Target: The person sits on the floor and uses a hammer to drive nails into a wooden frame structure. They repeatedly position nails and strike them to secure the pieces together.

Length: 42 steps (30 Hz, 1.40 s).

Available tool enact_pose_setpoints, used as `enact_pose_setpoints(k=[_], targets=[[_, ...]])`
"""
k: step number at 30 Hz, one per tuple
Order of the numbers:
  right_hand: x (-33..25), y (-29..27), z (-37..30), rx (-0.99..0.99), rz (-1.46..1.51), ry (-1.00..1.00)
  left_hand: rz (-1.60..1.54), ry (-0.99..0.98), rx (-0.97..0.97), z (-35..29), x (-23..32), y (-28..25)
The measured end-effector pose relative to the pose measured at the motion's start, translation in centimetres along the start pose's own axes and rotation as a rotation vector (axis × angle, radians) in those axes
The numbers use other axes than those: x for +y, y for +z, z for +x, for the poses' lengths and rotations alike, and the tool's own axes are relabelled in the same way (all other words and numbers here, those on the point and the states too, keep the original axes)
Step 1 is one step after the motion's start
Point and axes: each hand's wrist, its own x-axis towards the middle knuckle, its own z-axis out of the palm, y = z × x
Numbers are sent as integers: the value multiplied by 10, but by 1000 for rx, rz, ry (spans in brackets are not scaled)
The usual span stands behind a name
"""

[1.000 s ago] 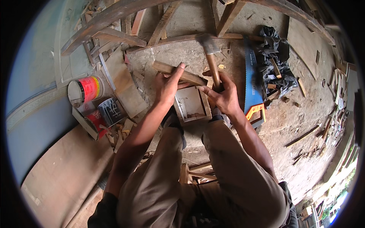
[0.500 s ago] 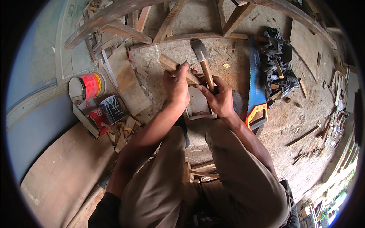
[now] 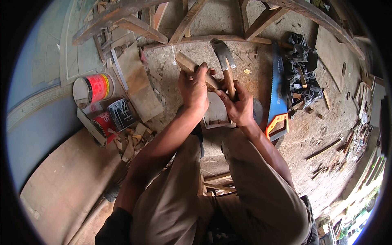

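Just beyond the knees point(image 3: 232, 143): grip of left hand point(image 3: 194, 90) closed around a short wooden block point(image 3: 187, 63); grip of right hand point(image 3: 241, 107) wrapped round the handle of a hammer point(image 3: 228, 75), head pointing away, thumb at the block's near end. Beneath the hands, wooden frame point(image 3: 218, 126), partly hidden. Farther right, orange-handled handsaw point(image 3: 276, 92) beside crumpled black plastic point(image 3: 305, 65); farther left, cans point(image 3: 98, 87) near wood scraps point(image 3: 141, 130).

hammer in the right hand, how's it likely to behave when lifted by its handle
The hammer likely feels head-heavy, its broad dark head sitting at the end of a slim handle. It should be stiff, since the handle looks like solid wood. It may tip headfirst if the right hand, gripping below the head, loosens.
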Motion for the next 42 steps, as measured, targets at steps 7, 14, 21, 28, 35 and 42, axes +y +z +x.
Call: enact_pose_setpoints(k=[7,14,21,28,35,42], targets=[[7,1,5,66,-31,-132,10,35,36,2,-5,2],[8,-6,8,29,132,-33,-93,24,-28,7,-6,1],[-3,-31,9,-42,86,125,-30,-5,-56,23,-9,-9],[18,-61,-29,-20,-83,158,-169,81,-349,16,-25,-18],[12,-82,-70,-148,-305,135,204,236,-466,5,-43,-38],[15,-75,-77,-190,-279,252,58,267,-446,15,-50,-38]])
